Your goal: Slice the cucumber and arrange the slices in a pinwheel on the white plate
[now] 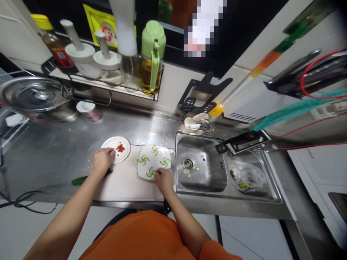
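A square white plate (144, 167) lies on the white cutting board (121, 187), with green cucumber slices (154, 150) laid on it in several pinwheel shapes. My right hand (165, 180) is over the plate's near right corner, fingers pinched at the nearest pinwheel; whatever is between the fingertips is hidden. To the left, a small round white plate (125, 154) carries little red pieces (120, 147). Over its left rim my left hand (103, 159) has its fingertips pressed together, and what they hold cannot be made out. A piece of cucumber (79, 181) rests left of the board.
Right of the board is a steel sink (208, 173) with cucumber scraps near its drain. A plastic bag (248, 177) sits on the drainboard beyond. Behind, a rack holds an oil bottle (153, 57) and jars. A lidded pot (40, 95) and a tub (89, 110) stand back left.
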Available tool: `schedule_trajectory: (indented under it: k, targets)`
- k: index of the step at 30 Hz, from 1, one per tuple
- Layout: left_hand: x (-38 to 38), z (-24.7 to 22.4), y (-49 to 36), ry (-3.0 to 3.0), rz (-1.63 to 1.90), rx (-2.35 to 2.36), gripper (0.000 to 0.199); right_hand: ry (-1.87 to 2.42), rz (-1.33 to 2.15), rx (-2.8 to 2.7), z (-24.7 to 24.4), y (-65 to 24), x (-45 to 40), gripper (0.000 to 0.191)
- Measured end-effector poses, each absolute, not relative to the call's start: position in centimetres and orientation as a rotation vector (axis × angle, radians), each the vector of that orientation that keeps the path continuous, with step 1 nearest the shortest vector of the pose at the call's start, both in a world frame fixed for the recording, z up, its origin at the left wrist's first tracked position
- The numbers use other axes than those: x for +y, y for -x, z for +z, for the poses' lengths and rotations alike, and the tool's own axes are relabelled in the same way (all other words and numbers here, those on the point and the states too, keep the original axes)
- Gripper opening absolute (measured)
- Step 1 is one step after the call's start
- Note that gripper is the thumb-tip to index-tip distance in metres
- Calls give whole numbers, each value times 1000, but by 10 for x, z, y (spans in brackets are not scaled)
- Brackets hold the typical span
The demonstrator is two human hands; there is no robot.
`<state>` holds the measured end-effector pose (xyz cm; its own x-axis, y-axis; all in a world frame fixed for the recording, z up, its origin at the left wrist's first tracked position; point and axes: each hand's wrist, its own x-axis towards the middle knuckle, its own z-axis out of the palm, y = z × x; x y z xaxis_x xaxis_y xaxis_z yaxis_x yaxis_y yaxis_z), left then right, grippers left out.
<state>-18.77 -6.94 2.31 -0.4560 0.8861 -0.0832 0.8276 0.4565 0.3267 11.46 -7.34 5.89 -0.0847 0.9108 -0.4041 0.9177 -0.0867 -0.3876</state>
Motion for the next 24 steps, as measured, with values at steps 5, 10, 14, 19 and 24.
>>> schedule_trajectory:
  k: [5,10,14,19,24]
  targets:
    - [-61,18,185,-1548,284,2436,36,-2095,-887,2133,62,-113,-73,22]
    - [-60,17,186,-1558,268,2424,35,-2092,-902,2156,62,-115,-74,22]
    - [-60,21,185,-1513,289,2423,32,-2104,-939,2146,62,-117,-75,22]
    - [-74,30,169,-1399,456,2451,30,-2094,-943,2158,62,-117,-75,20]
    - [-91,31,118,-1513,715,2251,28,-2069,-946,2140,62,-115,-74,19]
